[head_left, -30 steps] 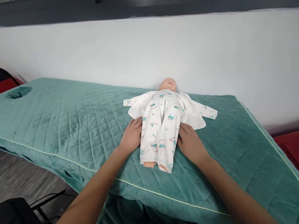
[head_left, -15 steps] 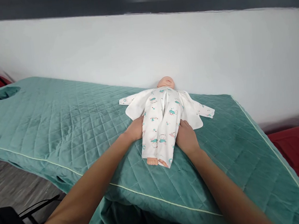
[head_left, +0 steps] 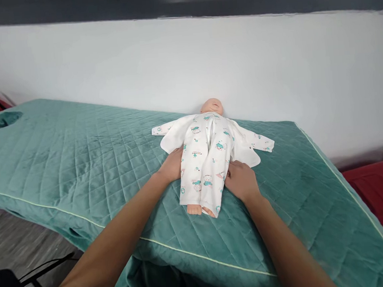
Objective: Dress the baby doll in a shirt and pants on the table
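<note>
Mate: Where does the doll lie?

Spotter: On the bed, on its back, with its head close to the wall and its feet toward you.

Mate: And your hands?

Spotter: They are well apart from each other, one on either side of the doll's legs. Your left hand touches the trousers along the doll's side nearer your left. Your right hand touches the opposite edge, fingers curled, slightly nearer the doll's feet.

Mate: Do you grip the cloth?

Spotter: I cannot tell for either hand, since your fingertips are hidden at the trousers.

Mate: How do the clothes sit?

Spotter: The printed trousers run down the doll's front, and the feet peek out below the hems. The white jacket spreads wide on both sides of the doll, its sleeves stretched out over the bed.

Mate: Anything farther off?

Spotter: Well to the right of the doll, beyond the bed, a red object.
</note>
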Demonstrator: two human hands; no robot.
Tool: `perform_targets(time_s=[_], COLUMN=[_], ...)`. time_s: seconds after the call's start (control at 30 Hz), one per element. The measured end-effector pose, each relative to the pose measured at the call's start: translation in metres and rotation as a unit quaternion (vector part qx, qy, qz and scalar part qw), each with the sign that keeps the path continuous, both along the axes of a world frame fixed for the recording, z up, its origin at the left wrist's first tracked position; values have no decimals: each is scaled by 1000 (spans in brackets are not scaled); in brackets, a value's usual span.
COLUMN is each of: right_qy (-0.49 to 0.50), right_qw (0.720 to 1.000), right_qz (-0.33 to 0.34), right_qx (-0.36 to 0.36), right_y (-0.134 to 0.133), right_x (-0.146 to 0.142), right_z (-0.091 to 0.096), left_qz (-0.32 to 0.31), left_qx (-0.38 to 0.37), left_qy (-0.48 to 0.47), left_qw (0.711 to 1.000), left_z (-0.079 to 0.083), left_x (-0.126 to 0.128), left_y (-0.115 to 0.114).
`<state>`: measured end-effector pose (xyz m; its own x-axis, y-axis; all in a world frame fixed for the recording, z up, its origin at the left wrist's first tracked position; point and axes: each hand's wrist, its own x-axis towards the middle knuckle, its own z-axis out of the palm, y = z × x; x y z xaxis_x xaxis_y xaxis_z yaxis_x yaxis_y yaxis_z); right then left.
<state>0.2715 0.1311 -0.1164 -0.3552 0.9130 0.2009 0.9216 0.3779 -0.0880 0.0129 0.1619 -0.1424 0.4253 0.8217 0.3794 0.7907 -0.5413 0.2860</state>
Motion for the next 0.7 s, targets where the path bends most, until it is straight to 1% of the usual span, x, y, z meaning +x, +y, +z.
perform_targets(time_s=[0.17,0.23,0.33,0.4,0.5,0.53,0.6,0.7], right_qy=[11,18,36,37,44,54,90,182], right_qw=[999,1000,999,999,995,992,986,968], right_qz=[-33,-23,-5,-29,-93,-113,-143,-172], right_qx=[3,10,18,11,-11,-13,-7,18], right_y=[3,4,4,4,4,4,5,11], right_x=[4,5,7,8,9,10,12,22], right_z=[-3,-5,-4,-3,-1,-1,-1,-4], left_qz=[62,73,71,76,92,104,147,245], left_qx=[22,38,50,45,14,-1,-21,-26], left_qy=[71,91,98,97,102,100,80,26], left_qw=[995,992,991,991,990,990,986,969], left_z=[0,2,6,8,10,10,9,7], left_x=[0,-1,-1,-1,0,0,-1,-4], left_y=[0,-1,-4,-8,-12,-12,-11,-4])
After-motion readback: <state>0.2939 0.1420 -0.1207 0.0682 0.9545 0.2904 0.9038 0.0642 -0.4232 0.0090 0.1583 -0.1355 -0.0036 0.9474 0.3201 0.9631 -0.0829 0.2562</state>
